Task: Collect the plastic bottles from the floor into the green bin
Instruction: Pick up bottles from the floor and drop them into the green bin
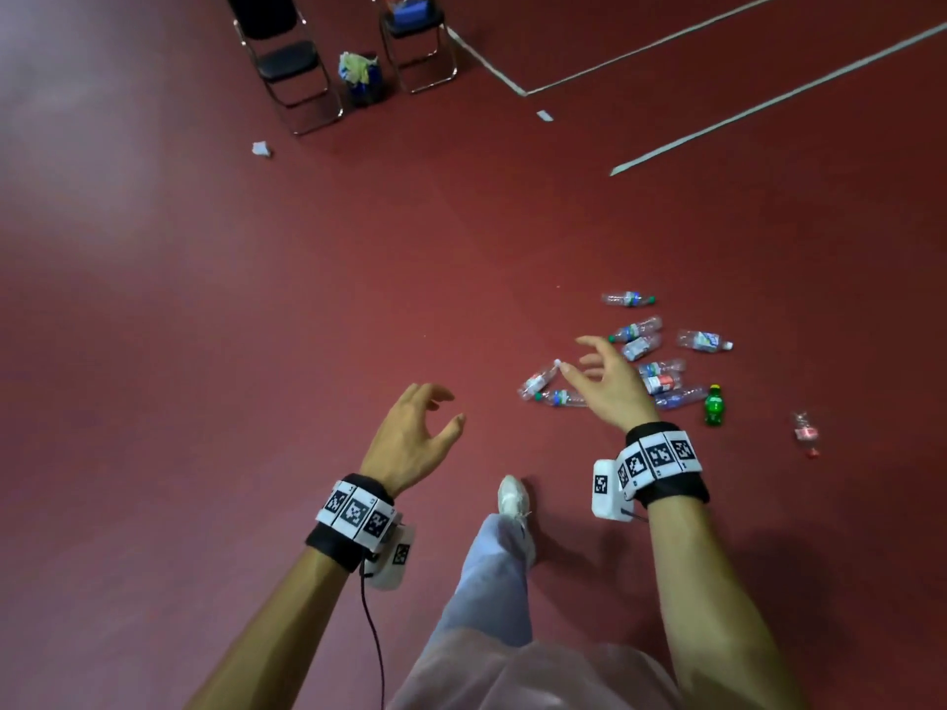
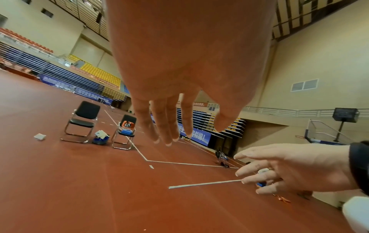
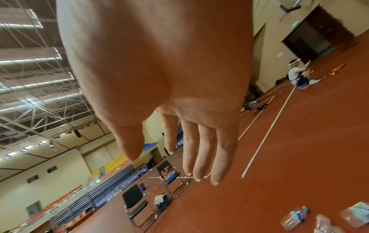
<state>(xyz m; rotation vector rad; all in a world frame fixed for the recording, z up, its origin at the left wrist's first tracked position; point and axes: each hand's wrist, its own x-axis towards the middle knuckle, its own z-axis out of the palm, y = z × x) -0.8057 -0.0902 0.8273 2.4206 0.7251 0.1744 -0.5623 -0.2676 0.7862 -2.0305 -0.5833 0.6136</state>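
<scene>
Red sports-hall floor [image 1: 256, 299], white court lines. Head view: plastic bottles [image 1: 645, 361] lie scattered on the floor at right, one green bottle [image 1: 713, 404] upright at the cluster's edge; green bin not visible. Right hand [image 1: 610, 384] hovers over the cluster, fingers spread, empty. Left hand [image 1: 412, 435] loosely curled, empty. Two folding chairs [image 1: 287, 58] farther back. Left wrist view: fingers [image 2: 169, 124] hang relaxed, near together. Right wrist view: fingers [image 3: 201, 151] straight, slightly apart; clear bottles [image 3: 295, 218] lie below.
</scene>
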